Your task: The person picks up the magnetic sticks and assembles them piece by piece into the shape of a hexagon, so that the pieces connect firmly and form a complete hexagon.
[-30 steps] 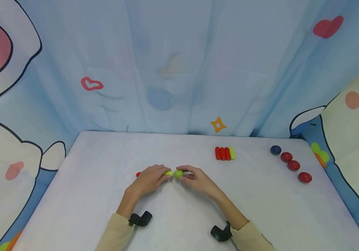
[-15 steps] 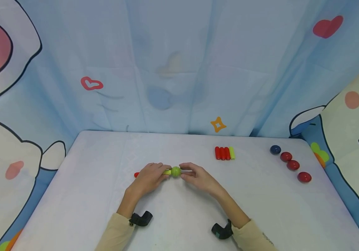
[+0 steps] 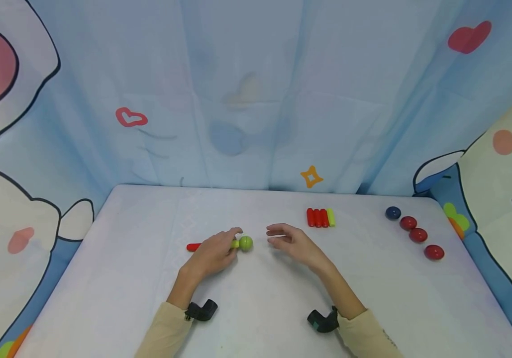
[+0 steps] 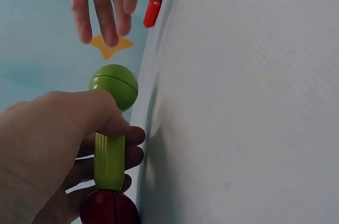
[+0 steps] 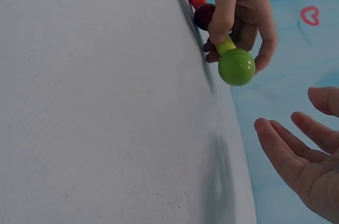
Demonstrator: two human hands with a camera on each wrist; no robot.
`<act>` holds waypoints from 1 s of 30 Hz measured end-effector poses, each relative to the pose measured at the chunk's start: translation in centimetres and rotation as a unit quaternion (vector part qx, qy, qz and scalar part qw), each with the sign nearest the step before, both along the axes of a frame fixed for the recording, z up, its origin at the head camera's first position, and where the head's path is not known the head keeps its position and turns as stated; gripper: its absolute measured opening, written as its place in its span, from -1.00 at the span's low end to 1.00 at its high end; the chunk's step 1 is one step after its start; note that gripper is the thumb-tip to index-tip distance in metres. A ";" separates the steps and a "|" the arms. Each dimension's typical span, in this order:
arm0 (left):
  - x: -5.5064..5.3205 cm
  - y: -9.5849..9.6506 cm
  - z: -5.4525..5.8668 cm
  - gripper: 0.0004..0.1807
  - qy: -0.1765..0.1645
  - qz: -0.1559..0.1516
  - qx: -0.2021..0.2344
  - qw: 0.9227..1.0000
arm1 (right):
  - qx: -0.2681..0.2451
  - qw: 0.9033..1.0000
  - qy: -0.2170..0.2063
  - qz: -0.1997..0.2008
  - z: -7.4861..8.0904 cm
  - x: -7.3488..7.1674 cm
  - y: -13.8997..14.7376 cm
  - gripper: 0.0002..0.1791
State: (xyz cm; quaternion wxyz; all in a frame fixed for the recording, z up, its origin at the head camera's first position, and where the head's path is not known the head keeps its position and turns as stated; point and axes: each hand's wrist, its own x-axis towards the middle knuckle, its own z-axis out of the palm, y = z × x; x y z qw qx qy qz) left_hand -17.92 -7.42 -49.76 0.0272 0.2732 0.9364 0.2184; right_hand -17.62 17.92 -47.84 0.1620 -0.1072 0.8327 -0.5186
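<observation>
Just left of the table's middle, my left hand (image 3: 211,254) grips a yellow-green rod (image 4: 109,163) between thumb and fingers. A green ball (image 3: 246,243) sits on the rod's right end. At the rod's other end is a dark red ball (image 4: 109,209), which the hand hides in the head view. Past that ball a red rod (image 3: 192,247) sticks out to the left, in line with the others. My right hand (image 3: 299,247) hovers to the right of the green ball, apart from it, fingers extended and holding nothing.
Several red rods (image 3: 317,218) and one yellow-green rod (image 3: 331,218) lie side by side toward the back right. Farther right are a dark blue ball (image 3: 392,213) and several red balls (image 3: 418,235). A printed curtain (image 3: 247,164) hangs behind the white table (image 3: 372,298).
The green ball went onto the yellow-green rod's end. My right hand then let go of the ball and drew back to the right. The joined piece shifted slightly left.
</observation>
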 end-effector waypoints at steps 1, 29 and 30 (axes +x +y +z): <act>0.0 0.0 0.0 -0.45 0.005 -0.006 -0.006 1.000 | 0.000 1.000 0.001 0.000 0.0 0.0 0.1 -0.50; -0.2 -0.3 -0.8 -0.52 0.012 -0.009 -0.028 0.999 | -0.023 1.000 -0.004 -0.009 0.6 -0.8 2.4 -0.48; -0.2 -0.3 -0.8 -0.54 0.014 -0.010 -0.025 1.000 | -0.024 1.000 -0.004 -0.010 0.6 -0.8 2.4 -0.48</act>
